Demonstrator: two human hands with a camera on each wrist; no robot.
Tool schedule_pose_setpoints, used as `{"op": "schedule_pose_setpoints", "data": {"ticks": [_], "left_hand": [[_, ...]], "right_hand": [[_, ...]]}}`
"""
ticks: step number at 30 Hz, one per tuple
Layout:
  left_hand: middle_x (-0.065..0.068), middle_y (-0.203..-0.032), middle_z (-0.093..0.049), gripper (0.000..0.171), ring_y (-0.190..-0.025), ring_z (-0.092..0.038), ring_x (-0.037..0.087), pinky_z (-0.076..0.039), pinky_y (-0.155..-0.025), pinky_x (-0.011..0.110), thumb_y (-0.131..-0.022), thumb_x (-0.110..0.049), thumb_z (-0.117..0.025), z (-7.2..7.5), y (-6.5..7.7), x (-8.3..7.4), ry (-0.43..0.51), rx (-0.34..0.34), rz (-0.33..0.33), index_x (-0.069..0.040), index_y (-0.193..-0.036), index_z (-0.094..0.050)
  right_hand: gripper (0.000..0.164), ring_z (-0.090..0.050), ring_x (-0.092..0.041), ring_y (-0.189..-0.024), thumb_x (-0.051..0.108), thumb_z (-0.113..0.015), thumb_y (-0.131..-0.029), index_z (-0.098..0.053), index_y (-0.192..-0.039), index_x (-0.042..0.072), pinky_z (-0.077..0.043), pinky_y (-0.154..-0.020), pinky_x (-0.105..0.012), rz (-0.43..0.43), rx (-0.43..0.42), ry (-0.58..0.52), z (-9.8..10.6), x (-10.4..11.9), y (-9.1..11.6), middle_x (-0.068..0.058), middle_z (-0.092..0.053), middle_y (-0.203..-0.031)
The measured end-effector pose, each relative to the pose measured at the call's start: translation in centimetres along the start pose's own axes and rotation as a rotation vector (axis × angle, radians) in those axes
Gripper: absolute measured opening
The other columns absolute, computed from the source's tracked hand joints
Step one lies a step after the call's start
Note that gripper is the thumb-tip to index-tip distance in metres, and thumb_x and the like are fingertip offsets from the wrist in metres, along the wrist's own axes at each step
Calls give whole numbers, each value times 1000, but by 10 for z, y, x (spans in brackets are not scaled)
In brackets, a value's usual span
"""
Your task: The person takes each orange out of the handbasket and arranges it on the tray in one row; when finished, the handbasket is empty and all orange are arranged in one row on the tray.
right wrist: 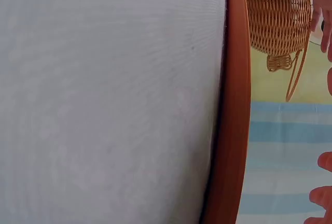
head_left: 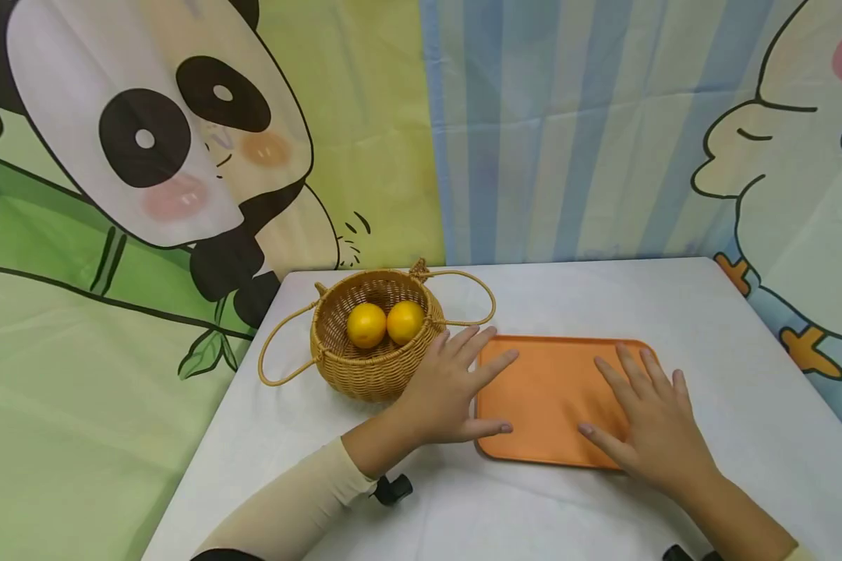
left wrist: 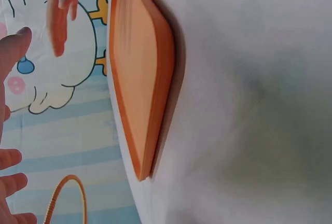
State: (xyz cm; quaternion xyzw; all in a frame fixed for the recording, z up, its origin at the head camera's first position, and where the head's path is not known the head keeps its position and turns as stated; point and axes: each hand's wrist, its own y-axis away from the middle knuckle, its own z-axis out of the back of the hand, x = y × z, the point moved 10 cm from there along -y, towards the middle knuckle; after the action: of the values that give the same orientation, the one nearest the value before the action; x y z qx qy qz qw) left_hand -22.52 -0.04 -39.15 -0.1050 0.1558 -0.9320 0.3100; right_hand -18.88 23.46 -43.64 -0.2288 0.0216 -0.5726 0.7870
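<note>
An orange rectangular tray (head_left: 547, 397) lies flat on the white table. Over its left edge spreads my left hand (head_left: 449, 389), fingers apart and holding nothing. My right hand (head_left: 656, 425) is spread the same way above the tray's right side, and it too holds nothing. Left of the tray stands a round woven basket (head_left: 365, 378) with its two loop handles folded outward. Two yellow-orange round fruits (head_left: 366, 326) sit side by side inside it. In the left wrist view, the tray (left wrist: 137, 63) shows its raised rim, with the fingers of both hands to its left.
A white cloth covers the table (head_left: 435, 522). Behind it hangs a curtain (head_left: 575, 132) with a cartoon panda, stripes and a white cartoon figure. The right loop handle (head_left: 491, 292) reaches toward the tray's back left corner.
</note>
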Motion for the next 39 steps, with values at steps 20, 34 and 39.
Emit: {"op": "schedule_pose_setpoints", "data": {"ticks": [20, 34, 39], "left_hand": [[11, -169, -37, 104, -156, -34, 35, -33, -117, 68, -80, -87, -69, 33, -10, 43, 44, 48, 74, -33, -165, -42], [12, -169, -37, 102, -156, -33, 36, -33, -117, 68, -81, -83, -71, 50, -7, 73, 6, 72, 117, -30, -164, -44], [13, -169, -37, 103, -155, -33, 36, -32, -118, 66, -81, -83, -72, 54, -8, 88, 0, 77, 142, -28, -164, -45]], "right_hand": [[96, -26, -62, -149, 65, -75, -91, -41, -164, 12, -6, -109, -90, -145, 159, -48, -17, -38, 16, -28, -32, -168], [97, -22, -59, -152, 65, -75, -92, -38, -165, 13, -6, -108, -90, -163, 172, -52, -21, -51, 22, -30, -31, -168], [99, -23, -61, -151, 68, -74, -90, -40, -164, 12, -7, -107, -91, -187, 193, -37, -24, -57, 25, -31, -31, -167]]}}
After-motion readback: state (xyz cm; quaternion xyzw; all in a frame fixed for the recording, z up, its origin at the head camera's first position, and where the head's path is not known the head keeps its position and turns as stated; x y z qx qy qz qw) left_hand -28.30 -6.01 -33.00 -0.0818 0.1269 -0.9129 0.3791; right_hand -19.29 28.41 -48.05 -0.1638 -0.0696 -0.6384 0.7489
